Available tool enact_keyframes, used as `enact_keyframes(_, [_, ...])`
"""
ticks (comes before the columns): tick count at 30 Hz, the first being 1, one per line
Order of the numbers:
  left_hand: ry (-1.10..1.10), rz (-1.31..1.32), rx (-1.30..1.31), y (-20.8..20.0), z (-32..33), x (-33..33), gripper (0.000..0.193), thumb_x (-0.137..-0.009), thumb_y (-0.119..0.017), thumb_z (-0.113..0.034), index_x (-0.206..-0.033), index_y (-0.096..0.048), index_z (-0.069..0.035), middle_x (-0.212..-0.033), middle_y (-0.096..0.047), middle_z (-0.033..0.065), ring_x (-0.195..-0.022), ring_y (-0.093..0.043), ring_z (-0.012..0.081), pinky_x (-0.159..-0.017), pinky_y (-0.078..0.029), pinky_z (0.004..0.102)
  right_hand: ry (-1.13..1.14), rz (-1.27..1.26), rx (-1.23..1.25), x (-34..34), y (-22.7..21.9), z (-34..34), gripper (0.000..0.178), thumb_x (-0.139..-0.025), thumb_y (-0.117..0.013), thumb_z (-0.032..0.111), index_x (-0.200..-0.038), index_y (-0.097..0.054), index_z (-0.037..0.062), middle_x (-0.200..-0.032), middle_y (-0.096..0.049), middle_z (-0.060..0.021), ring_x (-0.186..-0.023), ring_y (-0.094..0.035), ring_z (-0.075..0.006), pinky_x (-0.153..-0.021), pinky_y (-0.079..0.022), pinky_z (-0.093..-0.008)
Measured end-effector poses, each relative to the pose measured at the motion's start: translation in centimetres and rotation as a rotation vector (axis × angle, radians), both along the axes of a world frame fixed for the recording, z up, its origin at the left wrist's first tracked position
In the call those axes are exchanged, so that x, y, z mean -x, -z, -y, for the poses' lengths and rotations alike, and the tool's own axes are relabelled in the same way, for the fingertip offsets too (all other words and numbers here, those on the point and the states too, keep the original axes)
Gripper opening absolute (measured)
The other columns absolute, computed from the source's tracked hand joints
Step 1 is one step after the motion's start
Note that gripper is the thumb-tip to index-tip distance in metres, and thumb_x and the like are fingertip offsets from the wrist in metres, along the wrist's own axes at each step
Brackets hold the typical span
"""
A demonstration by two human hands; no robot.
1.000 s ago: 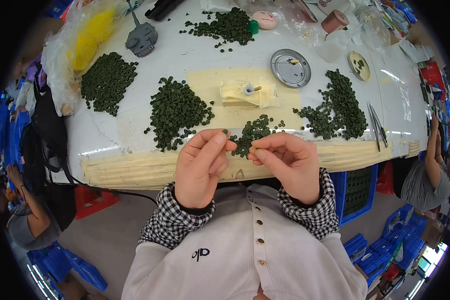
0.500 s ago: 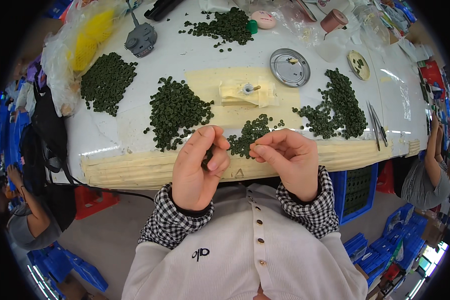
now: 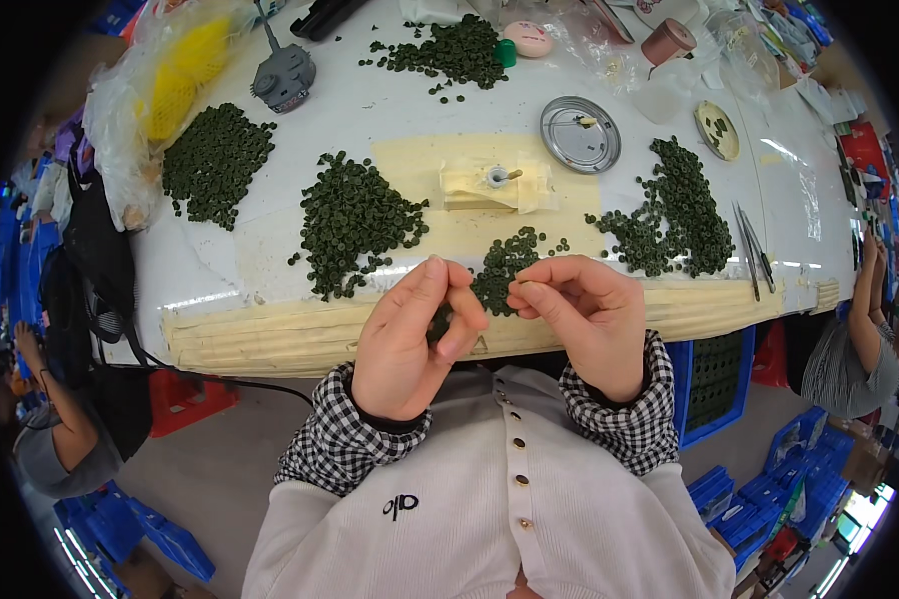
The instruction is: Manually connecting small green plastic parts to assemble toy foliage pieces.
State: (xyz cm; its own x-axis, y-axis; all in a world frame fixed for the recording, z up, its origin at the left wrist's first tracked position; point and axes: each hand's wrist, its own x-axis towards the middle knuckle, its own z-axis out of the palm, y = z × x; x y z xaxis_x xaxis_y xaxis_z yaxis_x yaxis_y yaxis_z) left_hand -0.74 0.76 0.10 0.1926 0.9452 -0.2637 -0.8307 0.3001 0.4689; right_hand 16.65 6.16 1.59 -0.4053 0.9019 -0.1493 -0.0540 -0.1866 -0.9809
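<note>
My left hand (image 3: 407, 344) hovers over the table's front edge with fingers curled and thumb raised. Dark green small round parts (image 3: 441, 321) show in the hollow of its palm, partly hidden by the fingers. To its right, my right hand (image 3: 594, 319) pinches thumb and forefinger together; whatever sits between the tips is too small to make out. A small heap of dark green wheel-like parts (image 3: 504, 262) lies just beyond and between both hands. Larger heaps of such parts stand at the left (image 3: 355, 225) and right (image 3: 684, 215) of it.
Beyond the small heap stands a tape-covered block (image 3: 494, 188) with a small cup and stick. A round metal lid (image 3: 580, 135), tweezers (image 3: 749, 250) and a grey model turret (image 3: 283, 78) lie around. A plastic bag (image 3: 120, 130) sits far left. Other people work at both sides.
Both hands have shifted slightly to the right. My left hand has turned a little, its fingers now nearer the small heap; the right pinch is kept.
</note>
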Motion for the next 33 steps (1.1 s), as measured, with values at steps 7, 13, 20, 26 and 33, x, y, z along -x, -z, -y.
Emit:
enact_keyframes(7, [-0.066,-0.066,0.152,-1.6,-0.4,-0.6,0.03,-0.096,-0.036,-0.017,-0.116,-0.049,0.001,-0.075,-0.052,0.0002,-0.057,-0.035,0.0043,-0.054,-0.032,0.0182,-0.046,-0.077,0.13,-0.4,-0.2,-0.3,0.014,-0.083,-0.058,0.0,-0.096,-0.059,-0.0065,-0.085,-0.063,-0.0091,-0.076,-0.062,-0.0121,-0.069,-0.051,-0.0216])
enact_keyframes(13, [-0.055,-0.133,0.11,-1.5,-0.4,-0.6,0.027,-0.093,-0.044,-0.012,-0.117,-0.05,0.0,-0.089,-0.059,0.0037,-0.059,-0.038,0.0035,-0.055,-0.033,0.0166,-0.015,-0.07,0.135,-0.4,-0.3,-0.4,0.014,-0.083,-0.058,0.0,-0.096,-0.06,-0.0054,-0.086,-0.064,-0.009,-0.076,-0.062,-0.0117,-0.069,-0.051,-0.0214])
enact_keyframes(20, [-0.028,-0.03,0.096,-0.4,0.0,-0.7,0.021,-0.092,-0.046,-0.012,-0.109,-0.054,-0.001,-0.083,-0.054,0.0016,-0.058,-0.035,0.0038,-0.054,-0.031,0.017,0.033,0.054,-0.104,-0.1,-0.5,0.1,0.012,-0.079,-0.062,-0.001,-0.091,-0.064,-0.0033,-0.08,-0.065,-0.0086,-0.071,-0.063,-0.0112,-0.064,-0.051,-0.021])
enact_keyframes(26, [-0.012,-0.014,0.056,-0.2,0.0,-0.6,0.022,-0.091,-0.049,-0.011,-0.108,-0.056,0.0,-0.085,-0.057,0.0017,-0.058,-0.034,0.0043,-0.054,-0.03,0.017,0.05,0.138,-0.258,0.0,-0.5,0.4,0.011,-0.076,-0.065,0.001,-0.088,-0.066,-0.0015,-0.078,-0.065,-0.0092,-0.067,-0.063,-0.0119,-0.06,-0.051,-0.0216])
enact_keyframes(33, [-0.019,-0.032,0.072,-0.3,0.2,-0.7,0.019,-0.089,-0.053,-0.008,-0.106,-0.057,-0.001,-0.089,-0.062,0.0068,-0.053,-0.033,0.0043,-0.051,-0.031,0.0181,0.044,0.225,-0.378,0.0,-1.2,0.4,0.012,-0.076,-0.065,0.0,-0.087,-0.066,-0.0012,-0.077,-0.065,-0.0093,-0.066,-0.063,-0.0131,-0.06,-0.051,-0.0227])
